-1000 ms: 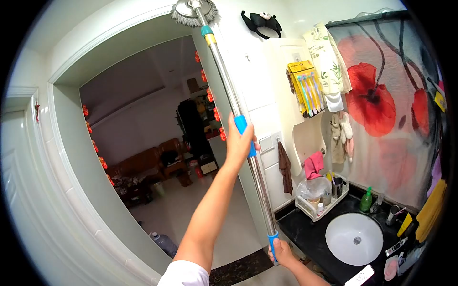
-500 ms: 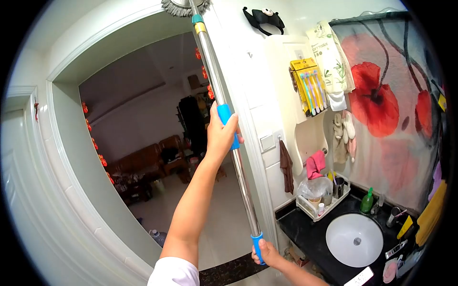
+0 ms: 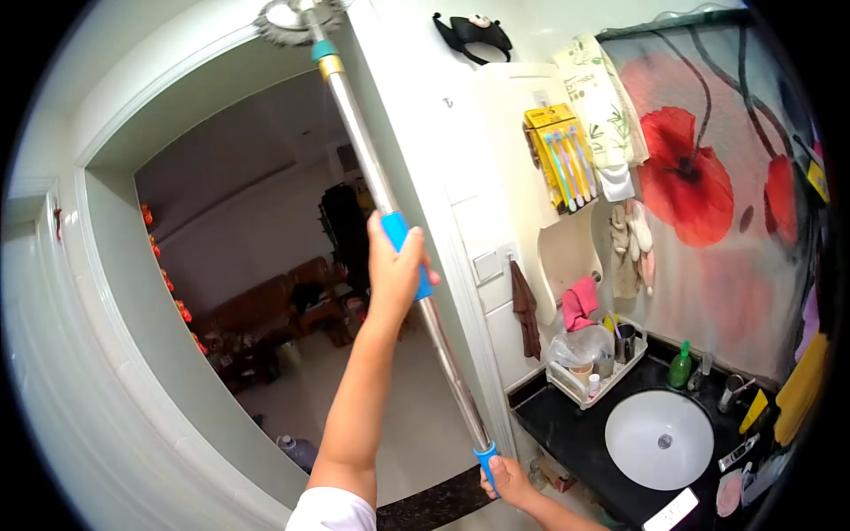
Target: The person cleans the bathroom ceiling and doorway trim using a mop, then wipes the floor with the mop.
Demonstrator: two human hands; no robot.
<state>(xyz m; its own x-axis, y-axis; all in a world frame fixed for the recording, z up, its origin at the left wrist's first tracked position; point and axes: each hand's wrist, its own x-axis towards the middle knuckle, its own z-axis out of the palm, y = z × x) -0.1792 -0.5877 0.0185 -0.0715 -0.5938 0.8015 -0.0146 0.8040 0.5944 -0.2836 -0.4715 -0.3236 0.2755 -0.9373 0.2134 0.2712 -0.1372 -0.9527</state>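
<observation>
1. Grip: left hand (image 3: pixel 396 276) wrapped round upper blue sleeve (image 3: pixel 395 232), right hand (image 3: pixel 511 480) round lower blue sleeve (image 3: pixel 486 454) of the mop pole (image 3: pixel 361 146).
2. Mop head (image 3: pixel 282 18) has shifted left, now far end, by doorway trim (image 3: pixel 161 83). New stretch within reach; contact can't be told.
3. Count: one mop, two hands. Right: one desk (image 3: pixel 567 442), one washbasin (image 3: pixel 639 442), one green bottle (image 3: pixel 679 368), four toothbrushes (image 3: pixel 571 168).

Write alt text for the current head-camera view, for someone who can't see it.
A bare left hand and bare right hand hold a long silver metal pole by its blue grips, its round grey-fringed head raised near a doorway's top. At right, a round white sink sits in a black countertop.
</observation>
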